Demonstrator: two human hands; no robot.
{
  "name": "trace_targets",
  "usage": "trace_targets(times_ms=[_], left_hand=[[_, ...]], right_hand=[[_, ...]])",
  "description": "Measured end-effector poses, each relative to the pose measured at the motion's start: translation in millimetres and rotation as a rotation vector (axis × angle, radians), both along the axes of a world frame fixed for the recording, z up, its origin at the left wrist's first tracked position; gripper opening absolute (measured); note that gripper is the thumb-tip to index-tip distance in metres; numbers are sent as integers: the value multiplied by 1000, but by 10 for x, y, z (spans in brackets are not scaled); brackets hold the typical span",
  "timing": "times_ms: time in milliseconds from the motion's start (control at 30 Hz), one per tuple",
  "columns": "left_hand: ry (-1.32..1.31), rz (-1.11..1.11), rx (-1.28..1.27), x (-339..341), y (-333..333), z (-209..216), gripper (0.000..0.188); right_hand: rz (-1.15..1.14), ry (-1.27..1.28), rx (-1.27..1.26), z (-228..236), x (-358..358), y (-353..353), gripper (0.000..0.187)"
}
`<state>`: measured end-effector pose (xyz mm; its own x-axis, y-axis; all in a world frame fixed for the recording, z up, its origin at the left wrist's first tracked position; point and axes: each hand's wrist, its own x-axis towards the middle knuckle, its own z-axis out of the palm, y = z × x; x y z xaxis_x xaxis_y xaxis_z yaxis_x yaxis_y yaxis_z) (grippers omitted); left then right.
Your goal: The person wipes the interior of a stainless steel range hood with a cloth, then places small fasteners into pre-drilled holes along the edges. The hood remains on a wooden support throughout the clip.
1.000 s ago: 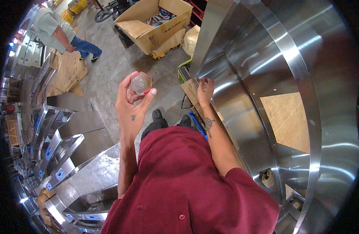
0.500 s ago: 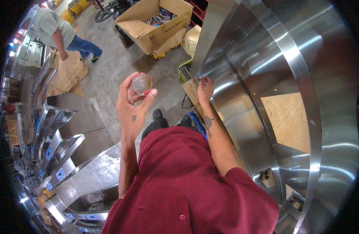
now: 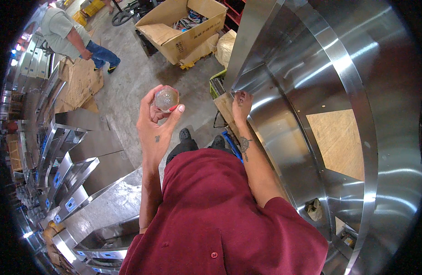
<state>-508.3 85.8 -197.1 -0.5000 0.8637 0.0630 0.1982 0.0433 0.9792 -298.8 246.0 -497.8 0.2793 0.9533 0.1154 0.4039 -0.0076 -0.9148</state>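
Observation:
Raised above the floor, my left hand (image 3: 158, 117) is closed round a clear, round, glass-like piece (image 3: 166, 99), held between thumb and fingers. A bit of red shows at its rim beside the thumb. My right hand (image 3: 242, 104) is at the near corner of a large stainless-steel housing (image 3: 284, 133) on the right, its fingers curled over the edge. The fingertips are partly hidden, and whether anything small is under them cannot be made out.
An open cardboard box (image 3: 192, 41) of cables stands ahead. A plywood piece (image 3: 337, 142) and a crumpled bag (image 3: 315, 209) lie in the housing. Steel parts (image 3: 78, 183) fill the left side. A person (image 3: 76, 39) stands on flattened cardboard (image 3: 82, 85) at the far left.
The person at the far left has shifted slightly, with the arm moving toward the right. Both my hands stay in place, the clear round piece still in the left.

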Motion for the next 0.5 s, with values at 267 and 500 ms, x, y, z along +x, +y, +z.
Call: trace_targets(times_ms=[267,500], left_hand=[[11,-21,-17,-41,25,-17,64],[-71,-91,-93,-293,42,-223,65]], right_hand=[[-50,216,-4,-23,94,-67,36],[-215,-2,-112,322,111,-620,36]])
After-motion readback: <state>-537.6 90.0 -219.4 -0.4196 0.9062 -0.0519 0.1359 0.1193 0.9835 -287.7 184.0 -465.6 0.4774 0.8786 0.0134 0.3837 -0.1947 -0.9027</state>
